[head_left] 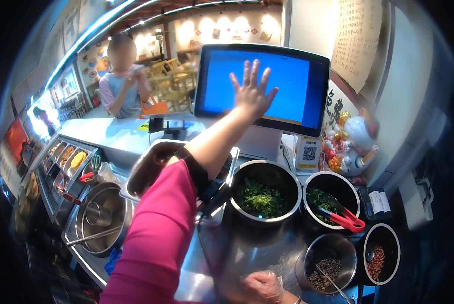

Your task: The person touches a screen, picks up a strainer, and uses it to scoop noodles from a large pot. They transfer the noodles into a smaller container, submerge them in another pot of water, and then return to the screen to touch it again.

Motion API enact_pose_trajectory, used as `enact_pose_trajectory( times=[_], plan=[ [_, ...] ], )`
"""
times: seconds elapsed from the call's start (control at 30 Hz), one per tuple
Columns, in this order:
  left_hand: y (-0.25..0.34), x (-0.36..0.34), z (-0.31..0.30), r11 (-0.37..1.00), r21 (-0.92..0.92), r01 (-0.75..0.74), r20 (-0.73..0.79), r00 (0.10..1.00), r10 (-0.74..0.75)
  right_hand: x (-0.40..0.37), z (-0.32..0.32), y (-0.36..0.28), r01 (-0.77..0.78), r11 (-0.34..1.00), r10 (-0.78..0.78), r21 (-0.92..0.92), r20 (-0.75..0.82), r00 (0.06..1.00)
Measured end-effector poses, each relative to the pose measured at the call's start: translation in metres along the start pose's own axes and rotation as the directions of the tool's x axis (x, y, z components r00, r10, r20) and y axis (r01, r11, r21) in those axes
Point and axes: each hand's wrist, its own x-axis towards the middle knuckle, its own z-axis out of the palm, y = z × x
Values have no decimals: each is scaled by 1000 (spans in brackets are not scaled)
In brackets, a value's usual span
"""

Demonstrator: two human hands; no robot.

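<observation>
My left hand [253, 93] is raised in front of the blue display of a monitor [293, 76], its fingers spread and holding nothing. A pink sleeve with a dark cuff covers part of that arm. Low in the view, my right hand [265, 285] wears a clear plastic glove and is curled above the steel counter [237, 248]. What it holds, if anything, is hidden. To its right stands a metal pot [302, 271] with dark chopped food and a spoon.
Behind the counter are black pots of chopped greens [261, 200], red tongs [346, 222] and a pot of peanuts [377, 258]. Left are a steel pot [87, 243] and food trays [67, 154]. A person [123, 86] stands across the counter; a lucky-cat figure [358, 134] sits right.
</observation>
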Motion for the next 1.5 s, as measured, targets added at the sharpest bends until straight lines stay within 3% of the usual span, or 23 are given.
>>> enact_pose_trajectory(
  times=[0.53,0.6,0.67,0.83,1.0,1.2,1.27,1.5],
  plan=[
    [6,6,-7,998,1,-62,16,998,62,1,-1,12,-20,999,18,49,26,999],
    [8,3,-6,998,9,-66,45,997,65,0,0,5,-1,1000,1,-17,-4,1000],
    [7,-1,-8,997,-49,-58,-25,998,57,-1,-1,-6,-17,1000,17,-14,-7,1000],
    [13,-40,-25,993,-96,-75,72,994,82,-2,3,-9,41,998,-40,48,-16,999],
    [22,-82,-53,960,-110,-256,286,917,278,-4,3,-11,12,995,-14,101,17,1000],
    [21,-90,-45,957,-132,-258,288,914,287,-1,2,-7,82,994,-84,78,22,996],
    [21,-86,-40,955,-98,-279,276,915,295,-3,3,-10,13,994,-14,109,6,1000],
    [19,-77,-43,954,-80,-289,285,910,300,-4,3,-11,29,997,-28,78,-11,1000]
  ],
)
